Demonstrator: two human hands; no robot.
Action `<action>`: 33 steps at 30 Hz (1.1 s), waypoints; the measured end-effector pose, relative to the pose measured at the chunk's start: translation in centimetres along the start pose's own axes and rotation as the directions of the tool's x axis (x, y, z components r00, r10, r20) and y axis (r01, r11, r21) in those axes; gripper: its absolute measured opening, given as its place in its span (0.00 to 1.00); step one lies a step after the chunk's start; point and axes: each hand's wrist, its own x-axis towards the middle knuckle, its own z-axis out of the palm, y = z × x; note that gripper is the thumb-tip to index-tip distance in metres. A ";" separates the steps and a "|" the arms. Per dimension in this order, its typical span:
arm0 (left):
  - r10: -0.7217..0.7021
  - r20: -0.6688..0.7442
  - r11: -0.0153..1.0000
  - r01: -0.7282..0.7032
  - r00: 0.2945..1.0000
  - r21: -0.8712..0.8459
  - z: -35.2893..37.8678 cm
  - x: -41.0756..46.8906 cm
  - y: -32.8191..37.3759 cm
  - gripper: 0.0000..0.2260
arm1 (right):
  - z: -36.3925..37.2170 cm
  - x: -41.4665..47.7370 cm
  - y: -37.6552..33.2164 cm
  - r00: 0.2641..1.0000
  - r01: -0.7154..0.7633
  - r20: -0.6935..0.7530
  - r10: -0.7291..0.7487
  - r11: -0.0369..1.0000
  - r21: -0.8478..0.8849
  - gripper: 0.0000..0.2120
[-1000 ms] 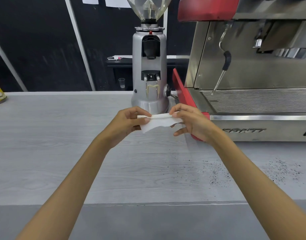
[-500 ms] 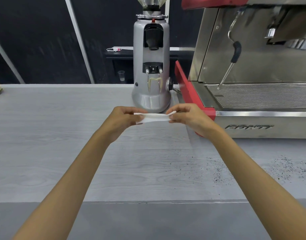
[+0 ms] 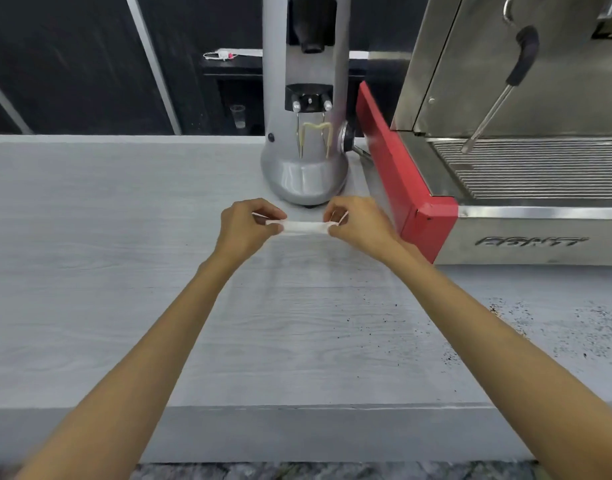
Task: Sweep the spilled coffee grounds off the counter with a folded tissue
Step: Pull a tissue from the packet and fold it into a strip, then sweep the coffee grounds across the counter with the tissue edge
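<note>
A white tissue is stretched into a narrow folded strip between both hands, held just above the grey wood-grain counter. My left hand pinches its left end and my right hand pinches its right end. Dark coffee grounds lie scattered on the counter at the right, in front of the espresso machine, with sparser specks nearer the middle, partly hidden under my right forearm.
A silver coffee grinder stands just behind my hands. A red and steel espresso machine fills the right side, its steam wand hanging over the drip tray. The counter's front edge runs below my forearms.
The tissue has gone from a loose, wider sheet to a thin flat strip between my hands. The view has tilted downward and closer to the counter.
</note>
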 end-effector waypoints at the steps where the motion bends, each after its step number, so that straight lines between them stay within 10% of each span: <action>1: 0.024 -0.021 0.999 -0.023 0.999 0.048 0.6 0.6 -0.5 0.06 | 0.4 0.5 0.2 1.000 0.008 -0.014 -0.010 0.994 -0.112 0.08; 12: 0.183 0.041 0.815 -0.175 0.982 0.553 4.2 5.7 -3.6 0.08 | 3.7 5.5 2.5 0.996 0.061 -0.029 -0.082 0.897 -0.438 0.13; 33: 0.398 0.299 0.771 -0.493 0.867 0.404 5.0 -5.2 -3.0 0.08 | 2.8 -9.7 4.3 0.977 0.095 -0.120 -0.175 0.865 -0.492 0.08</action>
